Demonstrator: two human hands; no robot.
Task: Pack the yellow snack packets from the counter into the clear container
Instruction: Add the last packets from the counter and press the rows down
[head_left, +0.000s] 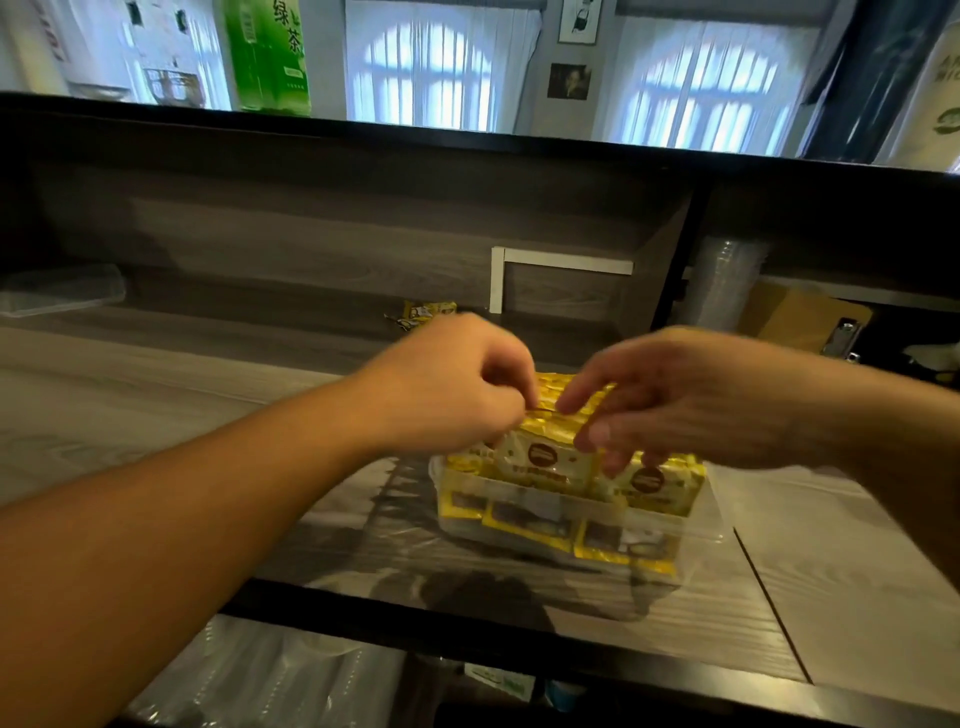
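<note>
A clear container (654, 525) sits on the wooden counter, filled with several yellow snack packets standing upright. Above it my left hand (447, 384) pinches the gold top edge of one yellow packet (545, 447) with curled fingers. My right hand (691, 400) comes in from the right, its fingers spread and touching the same packet's top and side. Another yellow packet (423, 313) lies farther back on the counter, beyond my left hand.
The counter (156, 395) is backed by a raised wooden wall with a dark ledge on top. A clear lid (62, 288) rests at the far left. Stacked clear cups (727, 283) and a cardboard box (795, 317) stand at the right.
</note>
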